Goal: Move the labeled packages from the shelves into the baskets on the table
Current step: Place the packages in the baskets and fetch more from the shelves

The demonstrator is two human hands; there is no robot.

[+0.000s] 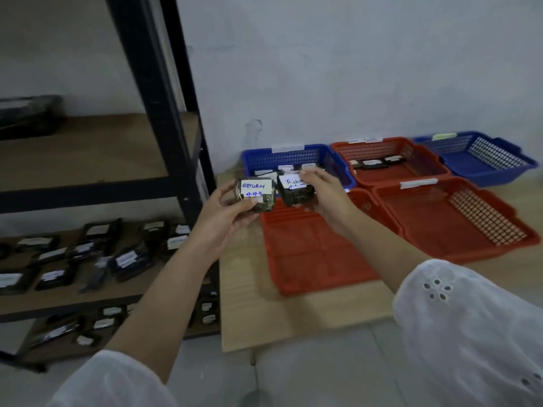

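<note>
The left hand point(226, 212) grips one labelled package point(255, 195), the right hand point(326, 195) a second package point(295, 190), side by side; the blue basket point(293, 157) lies just beyond the fingertips, nearer the right hand.

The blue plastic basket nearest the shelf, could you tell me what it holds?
Inside the blue plastic basket lie a few dark packages with white labels. Its near part hides behind the left hand, right hand and held packages.

shelves point(88, 148) left of table point(249, 304), baskets point(452, 218) on table, packages point(126, 259) on shelves
</note>
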